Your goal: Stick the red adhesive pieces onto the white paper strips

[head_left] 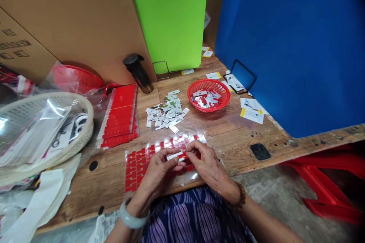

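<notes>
My left hand [161, 167] holds a small flat metal piece [175, 156] between thumb and fingers. At the piece's right end, my right hand [207, 163] pinches something small and red. Both hands are above a clear sheet of red stickers [137, 167] at the table's front edge. Beyond them lies a loose pile of metal pieces [167, 112]. To the right of that pile, a red basket [209, 109] holds more metal pieces, some with red on them.
Stacked red sheets [119, 114] and a white basket [90, 121] are at left. A dark bottle [138, 74] stands by the cardboard [85, 19]. Green [173, 15] and blue panels [293, 45] rise behind. Printed cards [252, 115] and a black wire stand [254, 79] are at right.
</notes>
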Tool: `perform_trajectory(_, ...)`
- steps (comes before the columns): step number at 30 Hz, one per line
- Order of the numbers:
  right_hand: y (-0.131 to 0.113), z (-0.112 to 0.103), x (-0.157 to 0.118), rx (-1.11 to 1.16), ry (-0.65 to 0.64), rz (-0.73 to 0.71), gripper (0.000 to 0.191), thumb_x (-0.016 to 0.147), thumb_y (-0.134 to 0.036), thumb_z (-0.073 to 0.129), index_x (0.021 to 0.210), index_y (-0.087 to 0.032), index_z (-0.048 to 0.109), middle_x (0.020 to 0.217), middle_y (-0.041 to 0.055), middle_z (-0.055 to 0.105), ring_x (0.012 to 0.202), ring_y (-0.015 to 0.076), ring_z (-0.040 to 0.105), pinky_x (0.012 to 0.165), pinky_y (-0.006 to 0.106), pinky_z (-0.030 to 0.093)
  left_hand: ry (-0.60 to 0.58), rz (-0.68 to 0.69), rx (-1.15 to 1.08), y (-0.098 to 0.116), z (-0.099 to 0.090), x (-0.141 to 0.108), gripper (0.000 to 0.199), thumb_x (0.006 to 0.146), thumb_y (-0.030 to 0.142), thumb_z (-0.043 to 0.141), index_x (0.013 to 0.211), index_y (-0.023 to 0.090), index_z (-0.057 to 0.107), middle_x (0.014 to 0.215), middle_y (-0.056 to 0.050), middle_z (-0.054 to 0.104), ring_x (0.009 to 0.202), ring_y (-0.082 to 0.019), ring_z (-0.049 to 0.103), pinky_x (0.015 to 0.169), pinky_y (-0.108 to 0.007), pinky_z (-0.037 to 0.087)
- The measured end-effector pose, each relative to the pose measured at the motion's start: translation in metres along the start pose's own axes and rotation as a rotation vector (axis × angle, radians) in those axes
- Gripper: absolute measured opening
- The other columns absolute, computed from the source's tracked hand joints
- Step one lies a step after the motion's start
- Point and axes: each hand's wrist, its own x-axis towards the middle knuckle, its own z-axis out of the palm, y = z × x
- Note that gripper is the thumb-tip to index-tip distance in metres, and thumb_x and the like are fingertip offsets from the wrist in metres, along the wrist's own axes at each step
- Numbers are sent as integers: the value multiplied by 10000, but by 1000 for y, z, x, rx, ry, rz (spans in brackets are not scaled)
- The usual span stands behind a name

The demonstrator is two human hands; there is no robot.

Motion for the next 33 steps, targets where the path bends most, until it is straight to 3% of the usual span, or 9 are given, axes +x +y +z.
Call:
perform_trajectory(10, 5, 1, -1, -130, 34, -102, 112, 813, -104, 499, 752, -195, 525, 731, -20, 575, 716, 132, 530, 669, 250, 367, -20, 13, 10, -2, 1, 1, 414, 607, 190, 785, 946, 84, 573, 664, -89, 723, 592, -143, 686, 609, -202, 548)
perform_trajectory(21, 9, 8, -1, -17, 24, -30, 92, 797, -136, 514, 744, -197, 560, 704, -12, 591, 668, 134, 551, 636, 249, 412, -13, 2, 34, 0, -3, -3, 408, 597, 224, 794, 927, 91, 594, 658, -92, 723, 578, -149, 686, 607, -202, 543)
perform_trajectory(23, 12, 9, 0, 19, 25, -9, 84, 796, -152, 519, 830, -206, 574, 696, -17, 588, 653, 135, 556, 629, 251, 426, -8, 1, 31, 0, -4, -2, 398, 600, 213, 790, 925, 91, 594, 651, -88, 721, 571, -147, 685, 597, -194, 542)
perform_trajectory(26, 20, 8, 5, 52, 107, 11, 341, 767, -178, 571, 1101, -222, 515, 725, -28, 572, 642, 135, 557, 633, 259, 448, 3, -10, 28, -1, -6, 0, 366, 602, 181, 782, 904, 92, 595, 647, -87, 718, 568, -150, 685, 577, -185, 540)
perform_trajectory(28, 26, 5, 8, 73, 159, 7, 381, 776, -212, 573, 1148, -219, 488, 764, -19, 561, 635, 128, 553, 622, 255, 456, 13, -9, 25, -2, -7, 2, 345, 605, 158, 774, 891, 92, 593, 672, -99, 724, 575, -152, 686, 567, -183, 540)
perform_trajectory(30, 31, 3, 10, 139, 104, 25, 250, 837, -280, 505, 1076, -210, 528, 734, -17, 552, 583, 113, 542, 567, 240, 455, 22, 3, 23, -3, -8, 2, 330, 612, 144, 764, 887, 91, 590, 698, -108, 728, 582, -150, 686, 563, -182, 539)
perform_trajectory(33, 30, 3, 8, 284, -106, 107, 235, 877, -378, 436, 983, -204, 554, 590, -45, 520, 452, 93, 498, 438, 202, 410, 16, 6, 28, -4, -9, 1, 325, 616, 145, 757, 890, 85, 593, 682, -102, 723, 574, -143, 680, 562, -182, 535)
